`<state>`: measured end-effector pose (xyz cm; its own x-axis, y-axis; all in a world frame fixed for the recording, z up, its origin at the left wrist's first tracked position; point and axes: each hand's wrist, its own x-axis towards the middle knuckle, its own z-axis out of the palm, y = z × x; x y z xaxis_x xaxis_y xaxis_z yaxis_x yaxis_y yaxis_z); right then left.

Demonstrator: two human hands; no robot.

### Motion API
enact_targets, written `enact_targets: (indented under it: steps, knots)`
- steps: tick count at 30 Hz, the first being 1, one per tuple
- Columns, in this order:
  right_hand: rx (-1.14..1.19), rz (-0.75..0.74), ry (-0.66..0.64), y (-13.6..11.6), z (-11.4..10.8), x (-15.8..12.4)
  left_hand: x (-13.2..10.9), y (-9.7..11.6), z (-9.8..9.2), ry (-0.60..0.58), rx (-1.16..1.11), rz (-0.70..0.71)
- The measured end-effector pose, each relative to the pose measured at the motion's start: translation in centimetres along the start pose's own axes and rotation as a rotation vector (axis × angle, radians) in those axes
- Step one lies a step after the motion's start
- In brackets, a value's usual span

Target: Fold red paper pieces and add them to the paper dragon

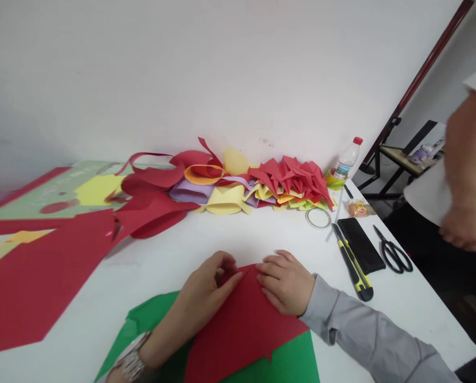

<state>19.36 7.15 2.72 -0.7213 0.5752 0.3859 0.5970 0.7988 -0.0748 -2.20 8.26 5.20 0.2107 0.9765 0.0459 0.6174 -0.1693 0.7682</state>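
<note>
A folded sheet of red paper (238, 324) lies over green paper (289, 361) at the front of the white table. My left hand (209, 287), with a metal watch on the wrist, is closed at the red sheet's top corner, thumb against it and fingers curled. On the other side of that corner, my right hand (285, 282) presses its bent fingers on the red paper's upper edge; its thumb is mostly hidden. A small pointed bit of red sticks out at the sheet's lower edge.
Red sheets (58, 266) lie at left. Along the wall are rolled paper shapes (225, 199) and folded red paper pieces (293, 178). At right are a bottle (343, 165), tape roll (318, 217), box cutter (353, 263), black pouch (361, 244) and scissors (393, 252). Another person (467, 159) stands beyond.
</note>
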Motion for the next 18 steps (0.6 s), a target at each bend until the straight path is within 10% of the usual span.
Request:
enact_targets:
  steps: [10,18]
  knots:
    - [0.012,-0.001,-0.011,0.0,0.1,-0.1,0.1,-0.1,-0.1,0.031,-0.524,-0.369]
    - [-0.047,-0.044,-0.051,0.0,-0.2,0.1,-1.8,-0.7,1.8,-0.069,-0.575,-0.319]
